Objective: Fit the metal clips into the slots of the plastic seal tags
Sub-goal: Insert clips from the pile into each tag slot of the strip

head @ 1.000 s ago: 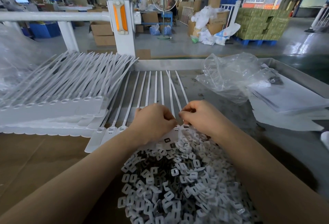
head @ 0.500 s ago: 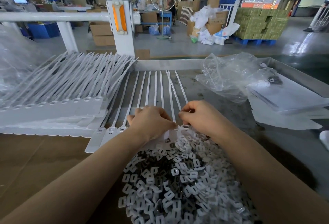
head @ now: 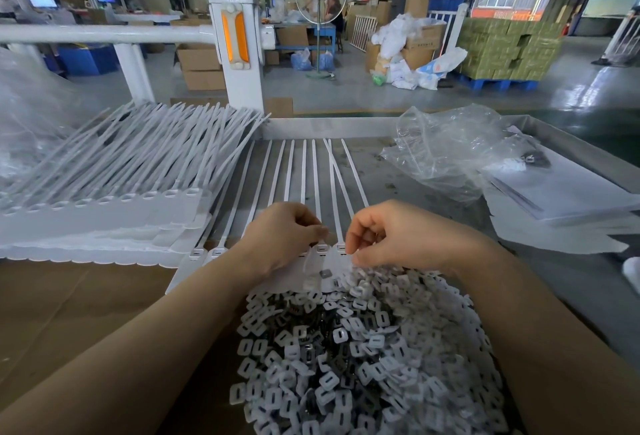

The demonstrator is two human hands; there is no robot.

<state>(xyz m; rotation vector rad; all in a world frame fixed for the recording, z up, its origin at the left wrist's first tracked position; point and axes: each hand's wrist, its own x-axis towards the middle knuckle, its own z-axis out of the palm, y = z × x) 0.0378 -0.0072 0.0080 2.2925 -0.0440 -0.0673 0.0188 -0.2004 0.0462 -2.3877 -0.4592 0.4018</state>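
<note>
A strip of white plastic seal tags (head: 325,261) lies flat on the metal table, its thin tails (head: 304,171) running away from me. Two tag heads with slots (head: 322,247) show between my hands. My left hand (head: 284,237) rests on the strip, thumb and fingers pinched at one tag head. My right hand (head: 398,234) hovers just right of it with fingers curled, its fingertips at the neighbouring tag head; anything between them is hidden. A big heap of small white and dark clips (head: 363,348) lies right in front of me, touching the strip's near edge.
A tall stack of tag strips (head: 104,192) fills the left side. Crumpled clear plastic bags (head: 450,150) and white sheets (head: 561,192) lie on the right. Brown cardboard (head: 69,313) covers the near left, and the table's raised rim (head: 329,128) runs along the far edge.
My hands, nearly touching before, have drawn apart; the right hand has shifted a little right and uncovered two tag heads. The left hand stays pinched at the strip.
</note>
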